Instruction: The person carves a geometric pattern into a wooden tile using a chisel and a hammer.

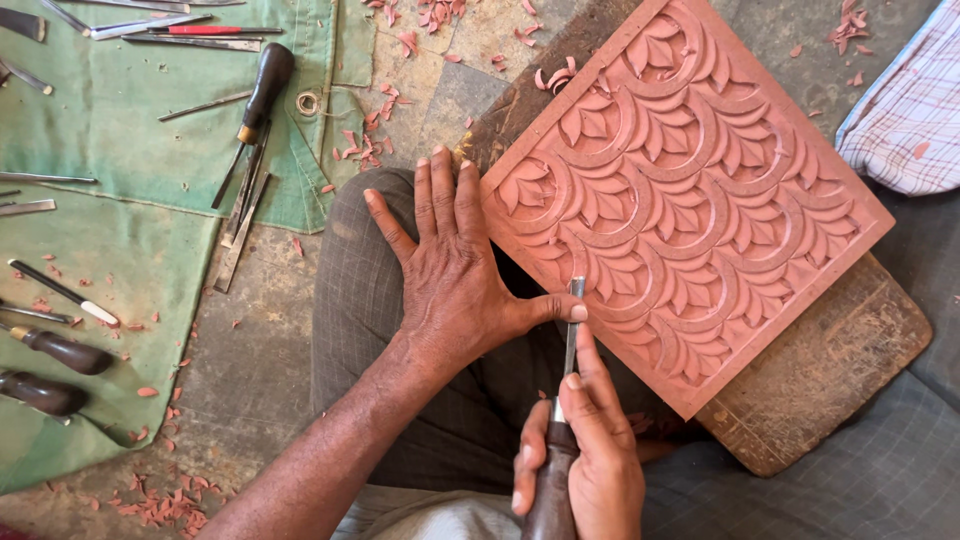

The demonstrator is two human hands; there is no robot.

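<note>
Right hand (590,450) in a clenched grip around a dark wooden-handled steel chisel (560,420), its blade on the lower-left edge of a square reddish carved leaf-pattern panel (690,190). Left hand (455,270) lies flat, released, thumb against the blade; the panel rests on a worn wooden board (830,370).

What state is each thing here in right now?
Carved panel: flat on a wooden board, leaf pattern cut.
Chisel: tip on the panel's lower-left edge.
Right hand: gripping the chisel handle.
Left hand: spread flat, thumb against the blade.
Spare tools: lying on green cloth.
</note>
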